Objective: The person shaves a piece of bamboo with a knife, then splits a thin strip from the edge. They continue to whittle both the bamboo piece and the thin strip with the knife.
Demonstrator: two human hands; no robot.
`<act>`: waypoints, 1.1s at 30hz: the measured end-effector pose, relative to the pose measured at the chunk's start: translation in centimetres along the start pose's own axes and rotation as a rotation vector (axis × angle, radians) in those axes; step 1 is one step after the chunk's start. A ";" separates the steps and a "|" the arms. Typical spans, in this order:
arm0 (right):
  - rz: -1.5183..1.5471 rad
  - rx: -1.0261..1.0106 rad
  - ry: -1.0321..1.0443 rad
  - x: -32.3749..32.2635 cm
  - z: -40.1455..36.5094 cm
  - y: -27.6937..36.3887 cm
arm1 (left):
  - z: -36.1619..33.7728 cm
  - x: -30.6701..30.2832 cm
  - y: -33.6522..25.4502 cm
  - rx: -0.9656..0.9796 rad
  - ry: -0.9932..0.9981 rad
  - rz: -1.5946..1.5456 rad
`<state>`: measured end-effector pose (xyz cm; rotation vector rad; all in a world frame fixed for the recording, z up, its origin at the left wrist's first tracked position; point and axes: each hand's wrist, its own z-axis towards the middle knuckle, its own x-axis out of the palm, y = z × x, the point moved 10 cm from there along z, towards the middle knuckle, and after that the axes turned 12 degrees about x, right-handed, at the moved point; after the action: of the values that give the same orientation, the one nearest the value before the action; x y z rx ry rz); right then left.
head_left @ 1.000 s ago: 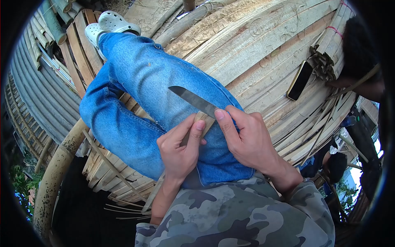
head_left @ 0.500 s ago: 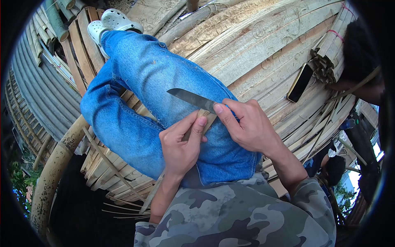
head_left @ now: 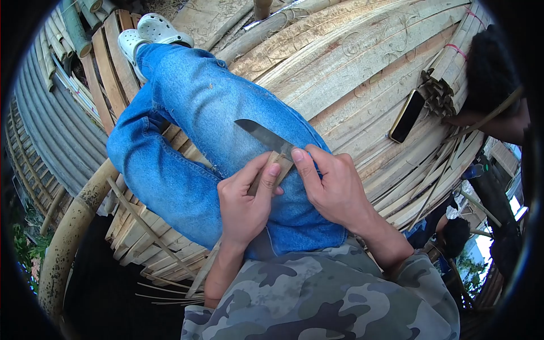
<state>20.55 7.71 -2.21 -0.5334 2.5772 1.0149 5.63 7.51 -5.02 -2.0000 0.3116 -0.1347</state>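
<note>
Over my lap, a knife (head_left: pixel 262 134) with a dark, broad blade is gripped by my right hand (head_left: pixel 334 184), its thumb lying along the blade near the handle. My fingers hide most of the handle. My left hand (head_left: pixel 247 195) pinches a short bamboo piece (head_left: pixel 281 164) between thumb and fingers. The blade's edge meets the upper end of that piece. Both hands rest close together above the blue jeans (head_left: pixel 187 113).
I sit on a platform of bamboo slats (head_left: pixel 362 62) strewn with shavings. A phone (head_left: pixel 407 116) lies to the right beside a tied slat bundle (head_left: pixel 439 93). A thick bamboo pole (head_left: pixel 71 238) stands at left. Other people are partly visible at the right edge.
The knife hand has shifted slightly left and down toward the bamboo piece, and the blade sits a little further along it. The left hand keeps its pinch. The whole view has drifted slightly.
</note>
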 end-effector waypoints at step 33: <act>0.055 -0.123 0.026 -2.2 8.3 4.6 | -8.8 -6.9 -1.6 0.518 -0.174 1.183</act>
<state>21.67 17.15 -4.42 -0.5123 2.5776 1.1984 -2.81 2.47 0.54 -1.0640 1.1484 0.6384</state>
